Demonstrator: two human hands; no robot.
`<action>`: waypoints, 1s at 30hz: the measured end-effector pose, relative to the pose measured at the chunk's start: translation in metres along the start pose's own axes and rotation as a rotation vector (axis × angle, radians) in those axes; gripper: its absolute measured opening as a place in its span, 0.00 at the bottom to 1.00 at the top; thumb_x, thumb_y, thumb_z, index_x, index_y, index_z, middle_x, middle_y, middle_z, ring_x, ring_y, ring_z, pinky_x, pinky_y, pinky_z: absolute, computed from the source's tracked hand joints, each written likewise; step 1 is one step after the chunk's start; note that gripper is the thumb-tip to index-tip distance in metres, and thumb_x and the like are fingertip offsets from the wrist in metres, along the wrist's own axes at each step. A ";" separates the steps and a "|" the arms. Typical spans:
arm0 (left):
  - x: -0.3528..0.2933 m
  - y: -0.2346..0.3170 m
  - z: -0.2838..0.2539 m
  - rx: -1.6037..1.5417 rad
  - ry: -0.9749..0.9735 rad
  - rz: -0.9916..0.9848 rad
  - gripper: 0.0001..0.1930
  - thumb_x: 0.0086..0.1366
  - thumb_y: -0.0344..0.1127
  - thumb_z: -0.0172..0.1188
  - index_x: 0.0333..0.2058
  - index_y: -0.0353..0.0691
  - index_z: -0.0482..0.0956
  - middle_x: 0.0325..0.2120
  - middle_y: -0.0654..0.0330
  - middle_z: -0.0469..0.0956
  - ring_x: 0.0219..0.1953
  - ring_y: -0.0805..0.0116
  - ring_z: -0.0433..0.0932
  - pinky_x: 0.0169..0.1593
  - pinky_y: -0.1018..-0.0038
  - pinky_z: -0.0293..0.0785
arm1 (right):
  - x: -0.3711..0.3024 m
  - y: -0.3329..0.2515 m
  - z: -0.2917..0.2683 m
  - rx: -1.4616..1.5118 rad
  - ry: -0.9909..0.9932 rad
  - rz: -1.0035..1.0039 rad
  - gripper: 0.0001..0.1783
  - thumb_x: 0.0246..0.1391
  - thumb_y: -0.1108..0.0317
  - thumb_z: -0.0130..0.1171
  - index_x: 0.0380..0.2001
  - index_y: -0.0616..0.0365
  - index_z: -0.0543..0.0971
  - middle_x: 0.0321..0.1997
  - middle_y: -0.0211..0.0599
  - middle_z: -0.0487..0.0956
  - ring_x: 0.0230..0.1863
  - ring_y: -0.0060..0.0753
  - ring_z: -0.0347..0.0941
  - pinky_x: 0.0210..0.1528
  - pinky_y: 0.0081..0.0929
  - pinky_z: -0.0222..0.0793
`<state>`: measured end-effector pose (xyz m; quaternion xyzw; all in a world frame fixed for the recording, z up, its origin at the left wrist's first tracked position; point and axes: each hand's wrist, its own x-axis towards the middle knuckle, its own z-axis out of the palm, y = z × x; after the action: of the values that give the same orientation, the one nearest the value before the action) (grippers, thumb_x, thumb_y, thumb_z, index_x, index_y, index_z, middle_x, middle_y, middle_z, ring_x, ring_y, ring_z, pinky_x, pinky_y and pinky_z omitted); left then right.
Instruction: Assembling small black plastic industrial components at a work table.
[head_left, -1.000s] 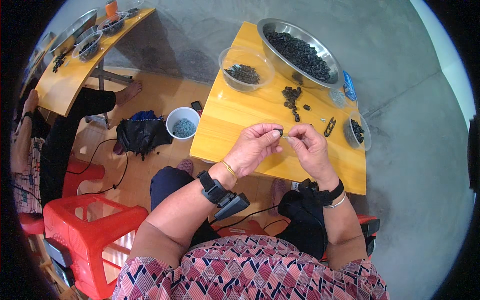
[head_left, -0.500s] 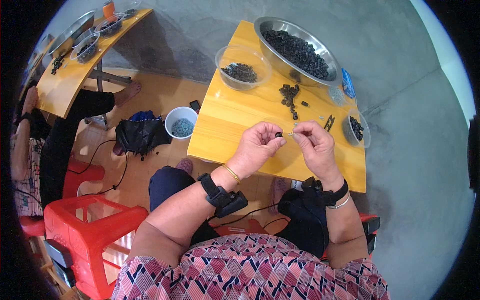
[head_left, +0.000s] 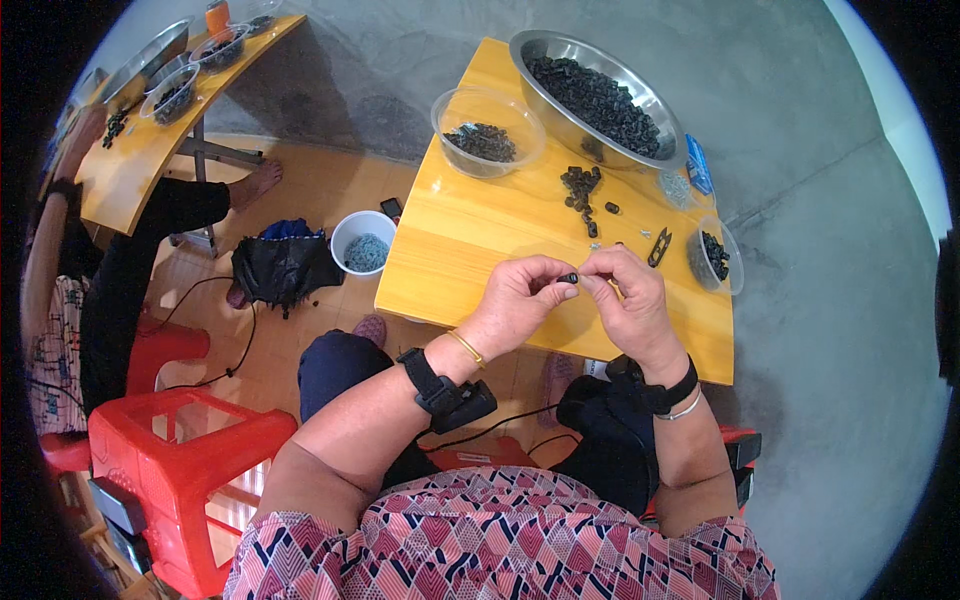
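Over the near part of the yellow table (head_left: 440,270), my left hand (head_left: 520,300) pinches a small black plastic piece (head_left: 568,278) between thumb and forefinger. My right hand (head_left: 630,300) meets it from the other side, fingertips pressed together at the piece's end; whatever they grip is too small to make out. Just beyond my hands lies a loose pile of similar black pieces (head_left: 579,187). Right of it are black thread snips (head_left: 659,247) and a clear tub (head_left: 729,278) of black pieces.
A big steel bowl (head_left: 674,145) heaped with black pieces and a clear tub (head_left: 447,150) stand at the back. A small clear dish (head_left: 676,188) sits by a blue packet (head_left: 698,165). Left are a white bucket (head_left: 345,228), a red stool (head_left: 170,430) and another person's arm (head_left: 48,245).
My fingertips have come together: the right hand's pinch, which held a tiny pale bit apart, now meets the black piece. At the other table, the person's hand has reached forward.
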<state>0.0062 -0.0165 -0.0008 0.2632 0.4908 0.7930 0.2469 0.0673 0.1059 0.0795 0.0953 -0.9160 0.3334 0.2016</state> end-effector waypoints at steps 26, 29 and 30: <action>0.000 -0.001 -0.003 -0.148 -0.053 -0.074 0.06 0.55 0.25 0.53 0.34 0.34 0.72 0.25 0.65 0.72 0.22 0.80 0.69 0.27 0.83 0.69 | 0.026 0.080 -0.021 -0.238 0.032 0.329 0.06 0.43 0.71 0.53 0.25 0.63 0.73 0.21 0.42 0.73 0.24 0.33 0.71 0.28 0.25 0.65; 0.002 0.001 -0.005 -0.211 -0.050 -0.109 0.05 0.55 0.26 0.53 0.31 0.34 0.72 0.24 0.65 0.72 0.22 0.79 0.69 0.26 0.82 0.69 | 0.041 0.097 -0.017 -0.360 -0.064 0.328 0.08 0.43 0.68 0.53 0.24 0.62 0.73 0.23 0.45 0.74 0.26 0.41 0.71 0.29 0.31 0.65; 0.003 0.001 -0.005 -0.211 -0.051 -0.110 0.05 0.55 0.26 0.53 0.31 0.34 0.72 0.24 0.65 0.72 0.22 0.79 0.69 0.26 0.82 0.69 | 0.044 0.102 -0.016 -0.449 -0.139 0.346 0.09 0.42 0.66 0.54 0.24 0.62 0.73 0.24 0.47 0.74 0.28 0.45 0.71 0.31 0.34 0.65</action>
<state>0.0007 -0.0189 -0.0011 0.2283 0.4118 0.8187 0.3287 0.0009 0.1915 0.0516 -0.0867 -0.9811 0.1446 0.0947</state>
